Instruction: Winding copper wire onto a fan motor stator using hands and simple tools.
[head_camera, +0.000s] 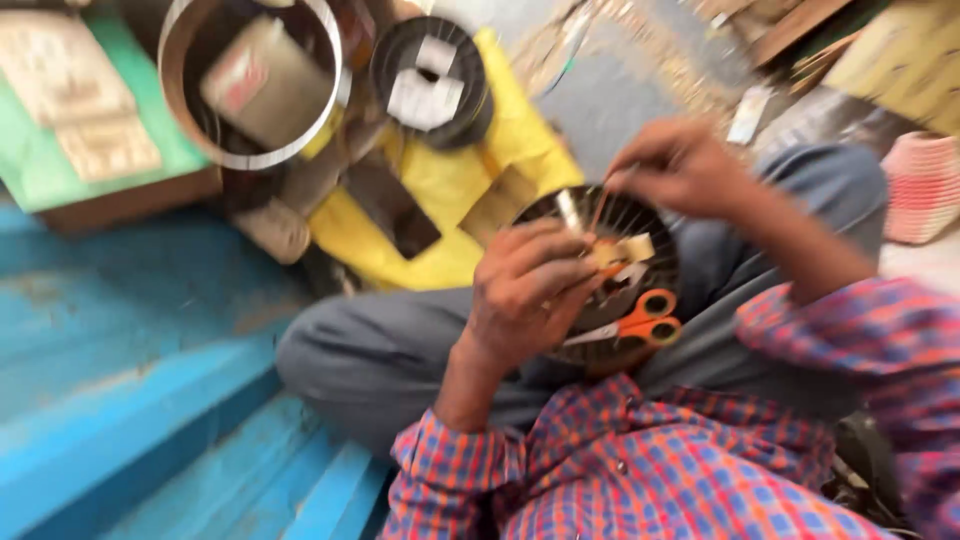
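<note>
**Both hands at a round slotted core on the lap**

My left hand (525, 290) is curled over the near side of a dark round slotted core (640, 235), fingers closed against a pale slip of paper (625, 250) at its middle. My right hand (675, 165) is above the core's far rim, thumb and fingertips pinched shut on a thin reddish strand (600, 210) that slants down toward the paper. The core rests on my lap, below and between the two hands. Orange-handled scissors (645, 315) lie on the core's near edge, just right of my left hand. Farther out, left of the core, a yellow cloth (450, 185) carries a dark spool (430, 80); a metal ring (250, 85) lies beyond. The view is motion-blurred.
</note>
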